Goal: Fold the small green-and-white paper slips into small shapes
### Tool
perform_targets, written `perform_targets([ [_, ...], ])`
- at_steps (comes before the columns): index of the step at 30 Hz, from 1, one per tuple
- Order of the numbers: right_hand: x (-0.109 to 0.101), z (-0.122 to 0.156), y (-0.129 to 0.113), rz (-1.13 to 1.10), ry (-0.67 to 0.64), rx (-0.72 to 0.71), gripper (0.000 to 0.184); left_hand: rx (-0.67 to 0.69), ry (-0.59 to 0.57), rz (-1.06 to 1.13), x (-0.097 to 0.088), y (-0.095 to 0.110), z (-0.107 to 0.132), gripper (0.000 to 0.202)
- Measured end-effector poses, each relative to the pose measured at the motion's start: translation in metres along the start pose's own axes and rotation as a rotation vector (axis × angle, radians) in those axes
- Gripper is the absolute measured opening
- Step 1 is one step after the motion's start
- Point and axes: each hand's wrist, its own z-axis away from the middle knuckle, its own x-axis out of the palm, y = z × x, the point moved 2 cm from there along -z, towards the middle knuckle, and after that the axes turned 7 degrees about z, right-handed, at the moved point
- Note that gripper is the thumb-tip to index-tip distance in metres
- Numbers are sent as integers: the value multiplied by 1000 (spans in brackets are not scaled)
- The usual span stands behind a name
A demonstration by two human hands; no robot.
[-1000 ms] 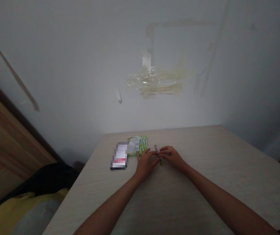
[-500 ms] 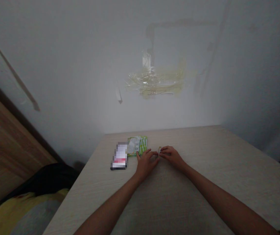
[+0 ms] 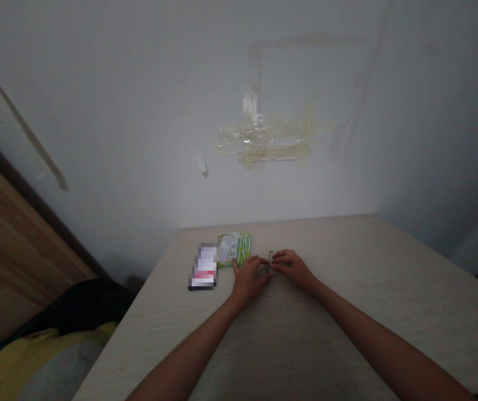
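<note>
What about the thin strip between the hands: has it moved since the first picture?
Yes. Judged against the wall tape, the thin strip has turned: its far end has swung slightly right, its near end slightly left.

We see a phone (image 3: 204, 267) with a pixelated screen, yellow cloth (image 3: 5, 365) and grey cloth (image 3: 63, 370) beside dark fabric (image 3: 84, 303), a wooden panel (image 3: 7, 239), and shiny tape (image 3: 259, 136) on the pale wall (image 3: 138, 111).
</note>
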Motion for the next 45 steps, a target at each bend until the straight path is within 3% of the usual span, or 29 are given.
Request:
perform_targets([
  [30,-5,-2,6,-46,17,-3,20,-11,84,131,-5,3,-1,17],
  [36,-2,-2,8,-39,14,-18,18,-32,75,123,-5,3,-1,28],
  [45,0,-2,9,-8,-5,-57,15,-26,73,110,-5,3,-1,28],
])
